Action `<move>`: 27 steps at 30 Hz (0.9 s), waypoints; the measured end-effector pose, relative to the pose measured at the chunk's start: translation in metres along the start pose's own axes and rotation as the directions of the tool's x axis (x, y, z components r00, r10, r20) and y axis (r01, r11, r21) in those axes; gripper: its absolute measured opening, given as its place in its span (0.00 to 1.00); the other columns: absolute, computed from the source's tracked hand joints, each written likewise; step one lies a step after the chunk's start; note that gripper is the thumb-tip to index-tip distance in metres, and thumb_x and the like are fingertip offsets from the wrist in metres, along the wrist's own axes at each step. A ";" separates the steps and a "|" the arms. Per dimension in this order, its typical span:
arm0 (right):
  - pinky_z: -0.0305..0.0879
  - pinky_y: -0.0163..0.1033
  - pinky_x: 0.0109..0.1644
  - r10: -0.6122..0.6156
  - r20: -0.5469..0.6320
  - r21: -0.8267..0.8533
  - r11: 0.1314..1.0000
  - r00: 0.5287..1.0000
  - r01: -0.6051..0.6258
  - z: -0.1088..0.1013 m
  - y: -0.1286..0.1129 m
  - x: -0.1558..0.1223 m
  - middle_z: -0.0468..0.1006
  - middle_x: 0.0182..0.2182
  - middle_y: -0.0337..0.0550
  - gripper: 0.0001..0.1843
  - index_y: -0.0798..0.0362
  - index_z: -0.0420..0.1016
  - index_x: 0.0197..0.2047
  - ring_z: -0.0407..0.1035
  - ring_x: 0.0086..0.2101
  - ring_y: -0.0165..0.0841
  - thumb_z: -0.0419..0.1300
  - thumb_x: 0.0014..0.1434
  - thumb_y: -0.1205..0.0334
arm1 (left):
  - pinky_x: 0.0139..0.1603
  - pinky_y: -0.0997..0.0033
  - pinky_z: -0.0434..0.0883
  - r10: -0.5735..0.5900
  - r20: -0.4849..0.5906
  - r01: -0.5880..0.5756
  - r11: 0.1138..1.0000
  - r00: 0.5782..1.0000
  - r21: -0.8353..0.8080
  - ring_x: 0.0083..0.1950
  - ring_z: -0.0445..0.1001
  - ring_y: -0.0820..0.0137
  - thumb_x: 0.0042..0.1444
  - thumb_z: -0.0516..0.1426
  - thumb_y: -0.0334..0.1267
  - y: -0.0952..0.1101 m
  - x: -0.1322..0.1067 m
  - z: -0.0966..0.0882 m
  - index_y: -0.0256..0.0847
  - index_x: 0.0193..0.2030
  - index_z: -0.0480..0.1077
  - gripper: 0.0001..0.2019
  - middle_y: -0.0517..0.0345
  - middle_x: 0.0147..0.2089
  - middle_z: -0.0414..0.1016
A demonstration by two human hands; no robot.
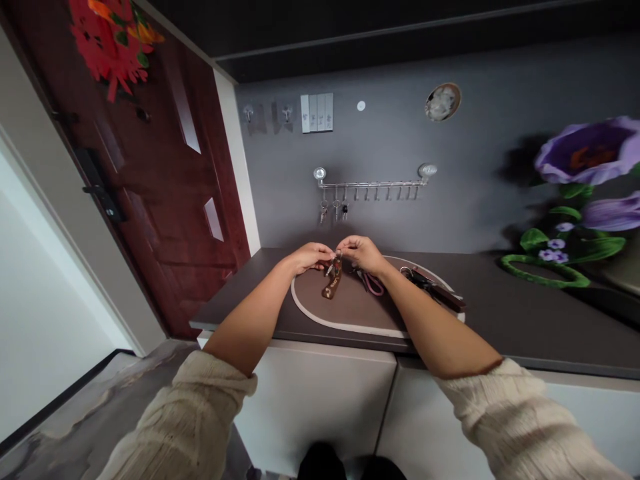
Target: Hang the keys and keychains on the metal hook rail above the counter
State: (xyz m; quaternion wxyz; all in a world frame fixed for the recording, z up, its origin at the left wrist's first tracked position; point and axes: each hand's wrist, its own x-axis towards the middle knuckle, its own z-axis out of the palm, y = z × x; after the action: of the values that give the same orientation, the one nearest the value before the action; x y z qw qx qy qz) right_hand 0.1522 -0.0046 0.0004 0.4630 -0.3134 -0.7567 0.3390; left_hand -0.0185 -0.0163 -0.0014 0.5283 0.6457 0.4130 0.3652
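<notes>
Above an oval brown mat [350, 319] with a pale rim, my left hand [311, 256] and my right hand [364, 253] meet with fingers pinched. Between them is a bunch of keys on a ring, with a brown strap-like keychain [330, 288] hanging down. My right fingertips are at the ring at the top; my left fingertips are close beside it, by the keys. Just under my right hand, a purple cord loop [374, 285] lies on the mat. Further right on the mat are dark key holders [437, 293] with a metal ring.
On the grey wall, a hook rail [375, 185] carries several small keys [324, 212] on its left hooks. Switches [317, 112] are mounted above it. Purple artificial flowers [575, 160] stand at the right of the counter [505, 327]. A dark red door [165, 167] is on the left.
</notes>
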 end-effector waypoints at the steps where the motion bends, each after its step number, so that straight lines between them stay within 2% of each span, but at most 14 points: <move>1: 0.56 0.28 0.22 0.011 -0.006 0.021 1.000 1.000 -0.010 0.000 0.000 0.000 0.70 0.19 0.37 0.10 0.57 0.69 0.26 0.59 0.20 0.22 0.60 0.40 0.60 | 0.27 0.78 0.60 0.026 -0.011 -0.026 1.000 1.000 0.003 0.25 0.66 0.79 0.40 0.60 0.39 0.000 0.001 0.000 0.34 0.30 0.69 0.11 0.59 0.24 0.69; 6: 0.58 0.29 0.23 0.063 -0.043 0.148 0.987 0.997 -0.056 0.000 -0.002 0.001 0.71 0.20 0.38 0.12 0.57 0.68 0.26 0.61 0.20 0.23 0.62 0.39 0.59 | 0.26 0.78 0.59 0.167 -0.065 -0.166 0.986 0.984 0.017 0.24 0.64 0.80 0.41 0.59 0.40 -0.002 0.005 0.003 0.33 0.30 0.69 0.12 0.59 0.23 0.67; 11: 0.63 0.33 0.30 0.110 -0.070 0.330 0.941 0.991 -0.081 0.001 -0.002 0.002 0.73 0.22 0.38 0.14 0.56 0.67 0.28 0.66 0.24 0.26 0.64 0.36 0.61 | 0.28 0.77 0.60 0.231 -0.136 -0.231 0.973 0.963 0.017 0.26 0.65 0.79 0.40 0.59 0.42 -0.002 0.008 0.006 0.34 0.30 0.69 0.13 0.58 0.26 0.69; 15: 0.63 0.34 0.30 0.146 -0.066 0.385 0.916 0.987 -0.110 0.002 0.000 0.001 0.73 0.22 0.38 0.13 0.55 0.68 0.30 0.67 0.23 0.26 0.63 0.39 0.61 | 0.29 0.76 0.60 0.288 -0.196 -0.290 0.957 0.938 0.016 0.27 0.65 0.79 0.40 0.59 0.43 -0.003 0.011 0.008 0.34 0.31 0.69 0.14 0.57 0.28 0.70; 21: 0.64 0.36 0.35 0.175 -0.032 0.472 0.870 0.984 -0.139 0.003 0.000 0.001 0.74 0.25 0.41 0.07 0.56 0.69 0.28 0.68 0.26 0.27 0.60 0.42 0.66 | 0.29 0.76 0.61 0.309 -0.328 -0.326 0.945 0.893 0.000 0.27 0.65 0.77 0.39 0.59 0.43 -0.002 0.013 0.012 0.35 0.29 0.69 0.13 0.58 0.27 0.70; 27: 0.63 0.34 0.35 0.199 -0.039 0.513 0.845 0.979 -0.151 0.004 -0.006 0.002 0.73 0.26 0.41 0.08 0.56 0.70 0.29 0.67 0.28 0.27 0.59 0.41 0.68 | 0.29 0.75 0.61 0.345 -0.441 -0.352 0.933 0.829 0.069 0.27 0.66 0.76 0.41 0.57 0.43 0.002 0.012 0.017 0.35 0.29 0.69 0.13 0.57 0.27 0.70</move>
State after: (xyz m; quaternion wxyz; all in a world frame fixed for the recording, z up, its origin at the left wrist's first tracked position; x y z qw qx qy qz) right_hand 0.1473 -0.0077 0.0049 0.5299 -0.2631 -0.5872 0.5525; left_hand 0.0023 -0.0116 -0.0023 0.3489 0.6051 0.3954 0.5965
